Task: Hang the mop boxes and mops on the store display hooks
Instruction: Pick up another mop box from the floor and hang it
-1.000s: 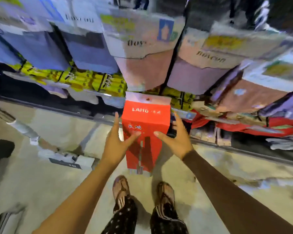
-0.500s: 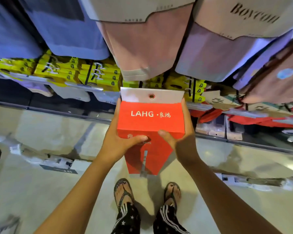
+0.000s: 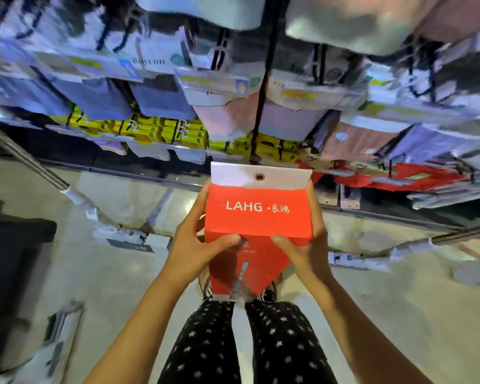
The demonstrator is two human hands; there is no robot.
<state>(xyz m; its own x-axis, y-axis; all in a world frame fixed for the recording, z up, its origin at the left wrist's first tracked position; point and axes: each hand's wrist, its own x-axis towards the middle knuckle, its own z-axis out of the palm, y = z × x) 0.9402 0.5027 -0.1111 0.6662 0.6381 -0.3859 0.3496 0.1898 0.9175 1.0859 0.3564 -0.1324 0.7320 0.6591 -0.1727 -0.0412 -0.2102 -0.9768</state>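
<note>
Head view: blurred display wall [image 3: 161, 98] of hanging pastel cloth packs above glossy beige floor [image 3: 117, 286].
Held upright in front of it, red cardboard mop box [image 3: 257, 217] lettered LAHG; gripped at both sides by left hand [image 3: 190, 250] and right hand [image 3: 306, 253], thumbs pressed on the front; white top flap [image 3: 233, 176] with small metal eyelet [image 3: 259, 177] standing up.

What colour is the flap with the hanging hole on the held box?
White, above the red box body; the flap shows clearly in the head view.
</note>
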